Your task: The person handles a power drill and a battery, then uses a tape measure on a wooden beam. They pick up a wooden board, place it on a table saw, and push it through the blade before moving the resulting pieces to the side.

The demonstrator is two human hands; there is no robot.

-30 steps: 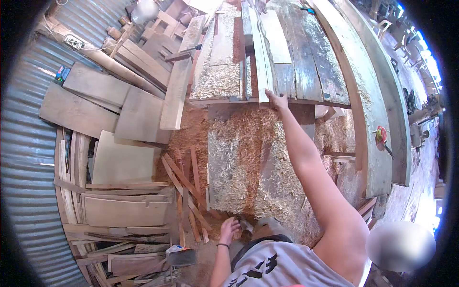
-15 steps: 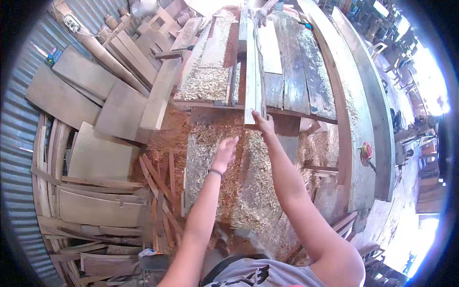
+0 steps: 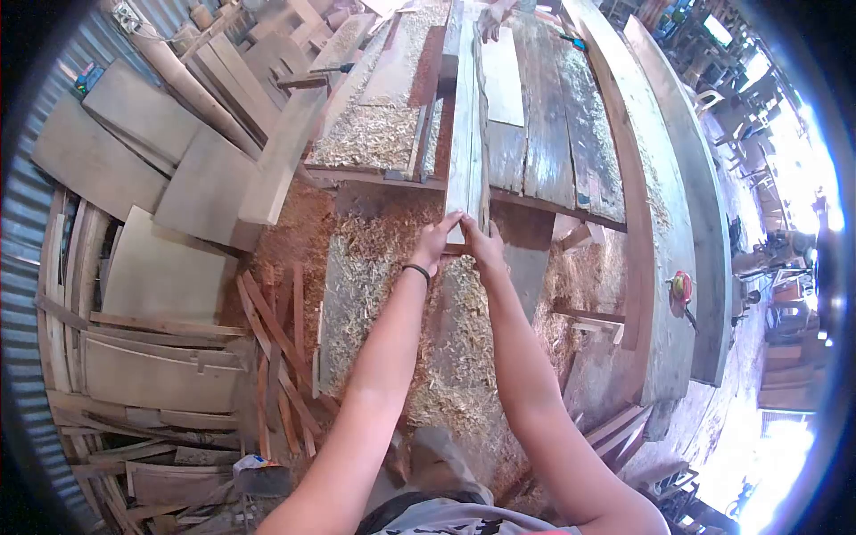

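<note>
A long wooden beam (image 3: 467, 134) runs away from me across the workbench, its near end jutting past the bench's front edge. My left hand (image 3: 433, 242) is closed around the left side of that end, a dark band on its wrist. On the opposite side my right hand (image 3: 483, 242) grips the same end, thumbs almost together on top. Another person's hand (image 3: 492, 27) is beside the beam's far end. Planks of the workbench (image 3: 544, 152) lie under and beside the beam, with wood shavings (image 3: 370, 141) heaped on the left part.
Thick planks (image 3: 655, 294) stretch along the right side, a red and yellow tape measure (image 3: 681, 287) on one. Boards (image 3: 169, 267) are stacked at left against corrugated metal. Reddish wood strips (image 3: 283, 357) lean near my left. Shavings and sawdust cover the floor below the beam.
My left hand, free and reaching half a second ago, has taken hold of the beam's near end. My right hand keeps its grip, and the beam's end sits slightly closer to me.
</note>
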